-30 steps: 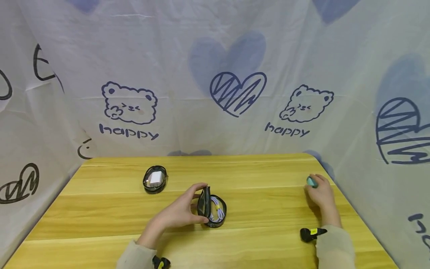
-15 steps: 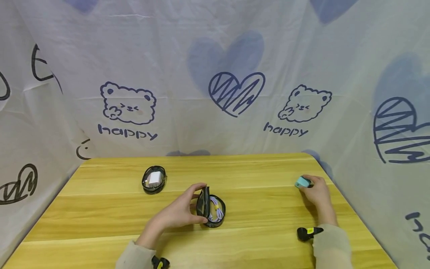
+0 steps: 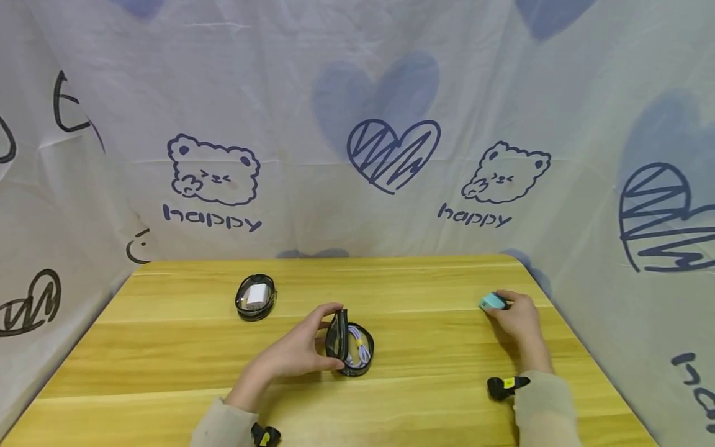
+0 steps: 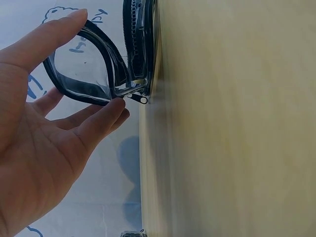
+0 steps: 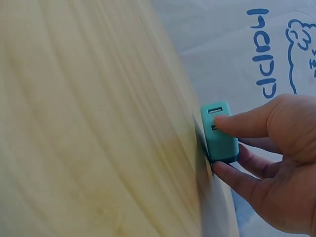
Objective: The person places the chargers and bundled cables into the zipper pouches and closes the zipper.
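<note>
Left wrist alone shows the zip-pull (image 4: 135, 98); left fingers (image 4: 98, 121) pinch the lid (image 3: 337, 336), right fingers (image 5: 238, 181) a charger (image 5: 222, 145).

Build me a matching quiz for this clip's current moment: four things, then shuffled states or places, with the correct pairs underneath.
Things
1. teal charger
2. case lid
3. cable
4. white block

States or places
A. bundled with a yellow tie
B. at the leftmost case
C. held by the right hand
D. tilted up, held by the left hand

Pairs: 1-C, 2-D, 3-A, 4-B
</note>
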A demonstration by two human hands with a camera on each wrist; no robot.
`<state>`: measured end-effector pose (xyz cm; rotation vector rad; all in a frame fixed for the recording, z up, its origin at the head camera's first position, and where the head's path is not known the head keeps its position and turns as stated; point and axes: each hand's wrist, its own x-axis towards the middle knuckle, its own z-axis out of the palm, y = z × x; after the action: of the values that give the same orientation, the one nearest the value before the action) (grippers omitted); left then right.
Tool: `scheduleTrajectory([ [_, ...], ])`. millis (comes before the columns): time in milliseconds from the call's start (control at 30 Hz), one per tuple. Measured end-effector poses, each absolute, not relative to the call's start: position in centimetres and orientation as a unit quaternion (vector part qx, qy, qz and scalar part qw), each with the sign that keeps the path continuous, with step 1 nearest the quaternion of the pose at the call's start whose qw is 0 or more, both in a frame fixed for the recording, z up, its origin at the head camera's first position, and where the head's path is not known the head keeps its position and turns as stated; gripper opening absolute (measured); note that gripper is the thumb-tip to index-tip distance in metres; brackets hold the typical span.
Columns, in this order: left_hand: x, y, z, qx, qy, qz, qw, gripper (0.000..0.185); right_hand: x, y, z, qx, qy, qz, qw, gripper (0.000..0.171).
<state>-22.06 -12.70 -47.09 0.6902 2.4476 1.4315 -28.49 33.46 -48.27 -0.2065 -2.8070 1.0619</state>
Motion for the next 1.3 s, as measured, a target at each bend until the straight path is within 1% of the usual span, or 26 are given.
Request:
scheduleTrajectory([
  [133,-22.0,-12.8,-47.2,0.235,0.832,0.49,0.112,0.104,-28.6,32.8,-48.0,-0.068,-0.925,0.368,0.063,0.057],
  [400,-22.1,-12.8,-47.3,0.237,0.833,0.488,0.108,0.104,-28.7,31.1,-46.9,-0.068,-0.911,0.4,0.074,0.057],
  [667,-22.1,-12.8,-47.3,0.237,0.831,0.49,0.113,0.103,-28.7,29.7,-45.7,-0.025,-0.908,0.401,0.117,0.054],
  [900,-22.2,-12.8,-47.3,0.239,0.828,0.494,0.116,0.102,-28.4,28.2,-44.6,-0.008,-0.899,0.417,0.132,0.056],
  [1300,-22.0,-12.7,-47.1,0.238,0.834,0.485,0.11,0.102,-27.6,24.8,-42.3,0.043,-0.881,0.446,0.15,0.051],
])
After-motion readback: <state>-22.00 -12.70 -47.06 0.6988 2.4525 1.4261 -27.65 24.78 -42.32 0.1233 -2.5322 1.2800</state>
